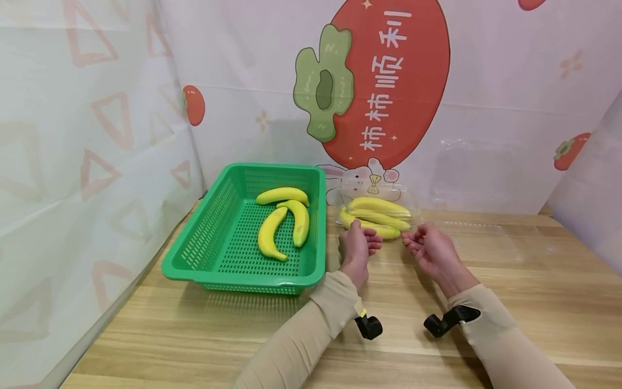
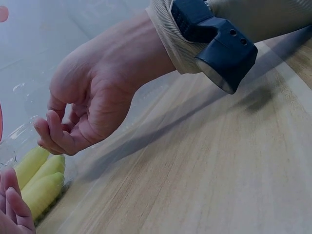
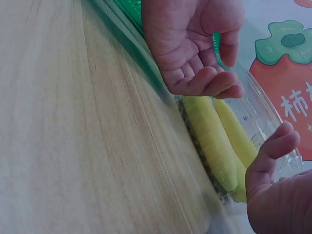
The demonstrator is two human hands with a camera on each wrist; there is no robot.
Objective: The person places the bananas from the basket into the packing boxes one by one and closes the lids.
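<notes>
A clear plastic box [image 1: 413, 208] with several yellow bananas [image 1: 379, 205] inside lies in front of both hands. My left hand [image 1: 358, 246] is at the box's front left, its fingers loosely bent and nothing in them. Opposite it, at the front right corner, my right hand [image 1: 432, 251] has its fingers loosely curled near the box edge, also holding nothing. From the right wrist, the box wall [image 3: 263, 95] rises over the bananas [image 3: 209, 141], between the two hands.
Left of the box stands a green plastic basket [image 1: 204, 276] with three bananas [image 1: 272, 232] in it. A second clear box [image 1: 486, 240] is on the right of the wooden table [image 1: 403, 351], its lid raised against the printed backdrop [image 1: 486, 65].
</notes>
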